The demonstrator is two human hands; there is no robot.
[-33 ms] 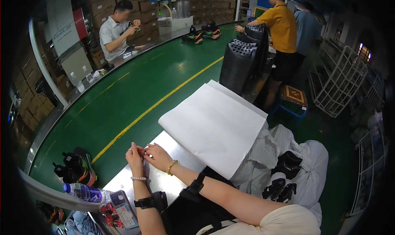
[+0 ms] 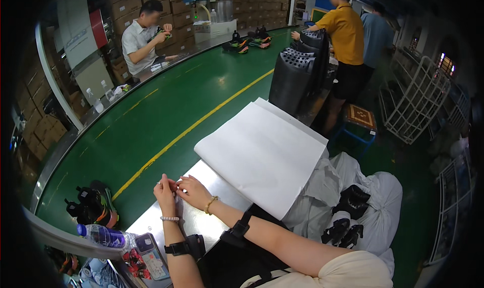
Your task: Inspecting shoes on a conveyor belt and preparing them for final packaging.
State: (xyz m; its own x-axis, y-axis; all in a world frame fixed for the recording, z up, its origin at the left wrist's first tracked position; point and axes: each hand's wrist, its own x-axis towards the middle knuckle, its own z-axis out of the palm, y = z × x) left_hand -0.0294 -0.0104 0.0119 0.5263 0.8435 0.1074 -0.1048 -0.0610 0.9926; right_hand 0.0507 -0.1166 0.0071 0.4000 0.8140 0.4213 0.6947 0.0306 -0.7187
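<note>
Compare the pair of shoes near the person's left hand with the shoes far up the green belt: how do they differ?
The near shoes lie close to the left hand, at the belt's near end; the far shoes sit at its far end, beside the seated worker. The near shoes look larger and jumbled together; the far shoes stand apart in a row. Both are dark with orange accents.

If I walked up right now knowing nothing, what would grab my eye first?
Probably the broad green conveyor belt with its yellow stripe, curving away toward the far workers. Next, the big stack of white paper sheets lying on the metal table in front of the person. At the table's near edge, the left hand and right hand meet fingertip to fingertip over something too small to make out, while dark sneakers sit on the belt to the left.
</note>
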